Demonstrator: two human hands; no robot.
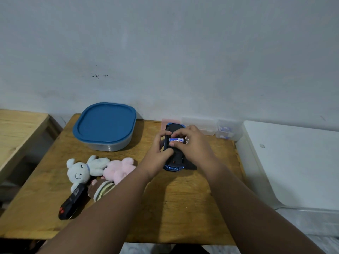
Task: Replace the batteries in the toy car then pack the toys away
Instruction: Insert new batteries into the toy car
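Note:
The blue and black toy car lies upside down on the wooden table, nose toward the wall. My left hand grips its left side. My right hand pinches a blue battery over the car's underside, right at the battery bay. A white plush, a pink plush, a striped brown plush and a black remote lie at the front left.
A clear container with a blue lid stands at the back left. Small clear boxes and a battery pack sit against the wall. A white unit borders the table's right edge; another wooden surface lies to the left.

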